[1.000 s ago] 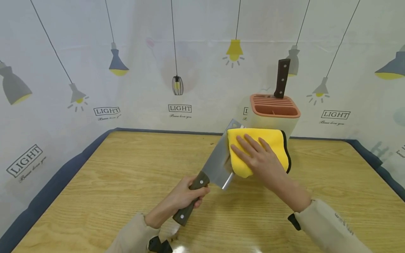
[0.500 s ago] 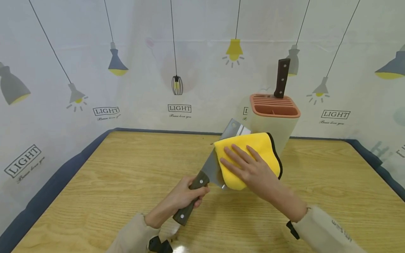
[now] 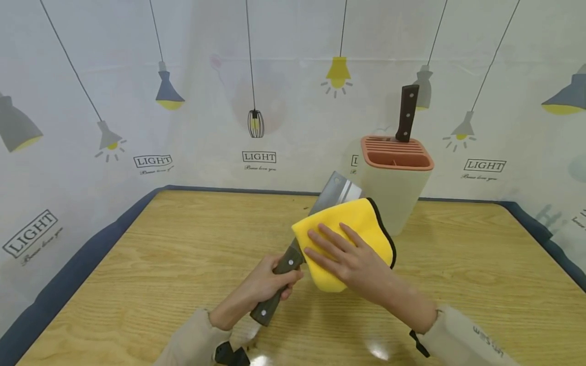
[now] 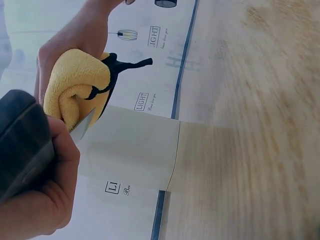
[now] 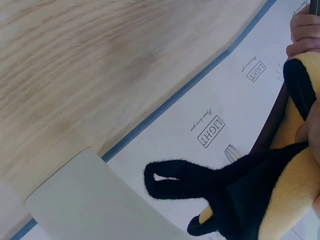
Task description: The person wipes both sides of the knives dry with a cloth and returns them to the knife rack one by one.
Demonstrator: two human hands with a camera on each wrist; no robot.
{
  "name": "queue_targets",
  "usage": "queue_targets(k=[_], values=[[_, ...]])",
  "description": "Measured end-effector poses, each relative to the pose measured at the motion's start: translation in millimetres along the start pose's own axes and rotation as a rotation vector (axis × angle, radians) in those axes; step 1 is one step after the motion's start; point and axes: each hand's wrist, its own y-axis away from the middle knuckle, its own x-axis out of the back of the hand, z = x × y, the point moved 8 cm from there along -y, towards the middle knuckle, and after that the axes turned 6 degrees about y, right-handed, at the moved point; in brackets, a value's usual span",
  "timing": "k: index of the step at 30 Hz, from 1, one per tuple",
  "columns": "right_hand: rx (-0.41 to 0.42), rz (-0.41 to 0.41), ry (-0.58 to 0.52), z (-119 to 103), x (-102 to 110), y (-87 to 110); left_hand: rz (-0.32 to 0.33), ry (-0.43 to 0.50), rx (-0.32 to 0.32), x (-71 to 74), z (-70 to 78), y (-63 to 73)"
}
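In the head view, my left hand [image 3: 267, 280] grips the dark riveted handle of a cleaver [image 3: 328, 197], whose blade slants up and to the right above the table. A folded yellow towel [image 3: 361, 216] with black edging covers much of the blade. My right hand [image 3: 352, 262] lies over the towel with its fingers spread, and the right wrist view shows a digit [image 5: 306, 131] against its underside. From the left wrist, the towel [image 4: 77, 72] appears folded around the blade [image 4: 84, 124]. Part of the blade near the handle is hidden.
Behind the towel stands a cream knife block [image 3: 389, 195] with an orange slotted top, holding one dark-handled knife [image 3: 407, 113]. The wooden table [image 3: 192, 239] ends at a dark blue edge against a lamp-printed wall covering [image 3: 293, 91].
My right hand and the towel have moved down and left along the blade toward the handle, baring the blade's far end. My left hand and the cleaver have stayed nearly still.
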Motion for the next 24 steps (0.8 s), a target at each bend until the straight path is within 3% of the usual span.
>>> queue_targets(k=[8, 17, 24], values=[[0.035, -0.002, -0.03, -5.9, 1.7, 1.0, 0.001, 0.009, -0.006, 0.0, 1.9, 0.0], [0.094, 0.027, 0.036, -7.3, 3.2, 3.2, 0.007, 0.019, -0.015, 0.7, 1.7, -0.6], [0.092, 0.053, 0.033, -0.4, 5.3, 5.8, -0.002, 0.017, -0.013, -0.8, 2.9, -0.9]])
